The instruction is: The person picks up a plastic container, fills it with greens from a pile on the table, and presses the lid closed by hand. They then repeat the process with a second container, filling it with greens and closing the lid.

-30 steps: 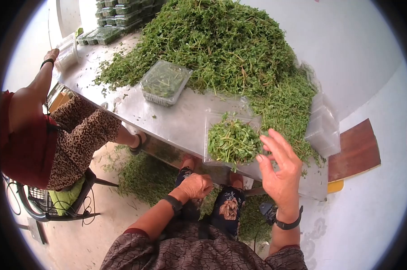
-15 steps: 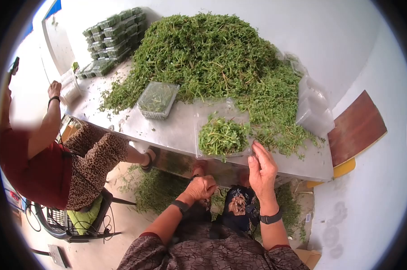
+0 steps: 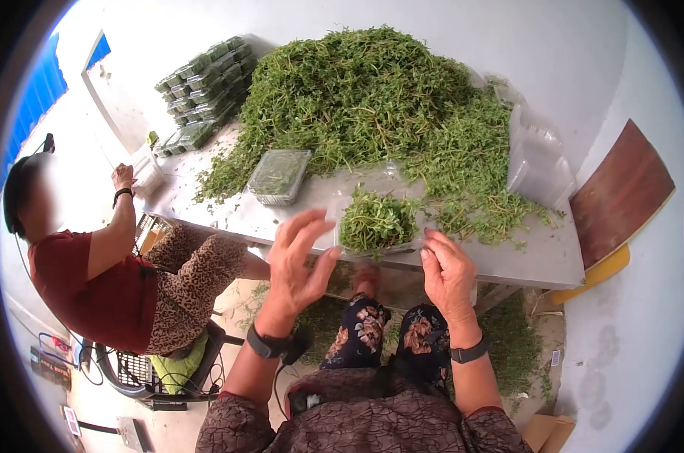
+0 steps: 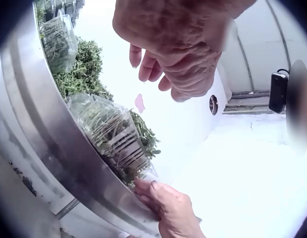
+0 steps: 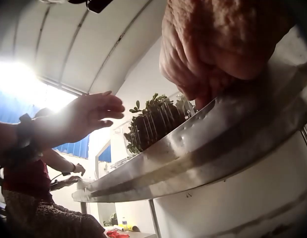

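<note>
A clear plastic clamshell box [image 4: 113,131] heaped with leafy green stems [image 3: 377,220] sits at the table's near edge, its lid folded back. My left hand [image 3: 298,260] is raised left of this box, fingers spread and bent, with nothing in it. On the other side, my right hand [image 3: 449,275] has relaxed fingers and thumb right at the box's near right corner. In the left wrist view the right hand [image 4: 173,208] shows beside the box's end. A closed, filled box [image 3: 279,177] stands on the table to the left.
A large mound of greens [image 3: 364,98] covers the table's back. Stacked filled boxes [image 3: 206,87] stand at the back left; nested clear boxes [image 3: 540,162] are at the right. Another person [image 3: 92,279] sits at the left, one hand at a white container [image 3: 147,174]. Greens lie on the floor.
My left hand has risen from my lap to the left of the filled box, and its fingers have opened. My right hand has come in to the box's corner. The head view has shifted.
</note>
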Demonstrator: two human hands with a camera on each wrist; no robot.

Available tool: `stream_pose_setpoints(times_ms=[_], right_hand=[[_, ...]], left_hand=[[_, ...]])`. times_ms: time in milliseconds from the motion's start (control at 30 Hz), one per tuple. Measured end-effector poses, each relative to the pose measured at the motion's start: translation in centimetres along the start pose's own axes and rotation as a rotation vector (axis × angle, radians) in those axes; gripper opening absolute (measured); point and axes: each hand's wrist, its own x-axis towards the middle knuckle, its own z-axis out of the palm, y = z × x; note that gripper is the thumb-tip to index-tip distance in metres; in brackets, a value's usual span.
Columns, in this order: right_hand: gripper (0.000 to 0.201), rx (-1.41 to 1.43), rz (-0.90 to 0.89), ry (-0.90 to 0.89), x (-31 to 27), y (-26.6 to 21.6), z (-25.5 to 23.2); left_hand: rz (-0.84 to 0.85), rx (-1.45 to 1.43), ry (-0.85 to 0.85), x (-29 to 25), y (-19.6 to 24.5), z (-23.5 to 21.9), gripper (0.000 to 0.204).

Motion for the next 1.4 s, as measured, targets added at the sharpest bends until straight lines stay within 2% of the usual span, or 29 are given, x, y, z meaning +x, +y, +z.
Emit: stream_pose_setpoints(times_ms=[200,267,400,433,533,700,767,800,867,900,1033,1233,1300,1333,1400], right_hand=[[0.012,-0.035,-0.060,-0.014,0.2,0.0,-0.3],[0.011,-0.035,-0.046,-0.044,0.2,-0.1,-0.5],[0.011,-0.029,-0.036,-0.043,-0.4,-0.2,-0.6],[0.011,-0.024,-0.046,-0.046,-0.3,-0.4,-0.7],[0.012,-0.022,-0.069,-0.046,-0.4,-0.4,-0.7],[0.012,-0.028,-0.072,-0.045,-0.2,-0.2,-0.7],[0.015,0.055,0.040,-0.044,0.2,0.2,-0.3],[0.015,0.050,0.034,-0.049,0.5,0.0,-0.5],[0.023,0.239,0.269,-0.054,1.3,-0.5,-0.7],[0.031,0.257,0.253,-0.074,1.8,-0.6,-0.7],[0.035,0.277,0.229,-0.150,2.8,-0.4,0.6],[0.044,0.231,0.375,-0.216,5.0,0.3,2.4],[0.044,0.505,0.423,-0.136,5.6,1.1,3.4],[0.044,0.501,0.415,-0.139,5.8,1.0,3.4],[0.040,0.723,0.515,-0.132,6.1,0.6,3.3]], left_hand=[[-0.032,-0.041,-0.200,3.1,-0.6,3.0,0.061],[-0.021,0.042,-0.356,3.2,-0.9,3.8,0.064],[-0.023,0.022,-0.360,2.2,-0.5,4.7,0.041],[-0.008,-0.022,-0.278,2.1,-0.3,4.8,0.030],[-0.022,-0.092,-0.258,2.0,-0.7,4.6,0.029],[-0.023,-0.051,-0.221,1.5,-0.8,5.4,0.031],[-0.030,-0.036,-0.191,1.9,-0.9,5.7,0.032],[-0.046,-0.032,-0.184,1.8,-0.8,5.7,0.032],[-0.060,-0.034,-0.171,1.8,-0.6,5.9,0.032],[-0.079,-0.040,-0.159,1.8,-0.6,6.0,0.032],[-0.090,-0.037,-0.122,1.7,-0.4,6.1,0.031],[-0.106,-0.049,-0.119,1.6,-0.6,6.3,0.028],[-0.106,-0.053,-0.120,1.6,-0.8,6.5,0.028],[-0.109,-0.053,-0.127,1.6,-0.9,6.5,0.028],[-0.113,-0.059,-0.107,1.5,-1.0,6.7,0.028]])
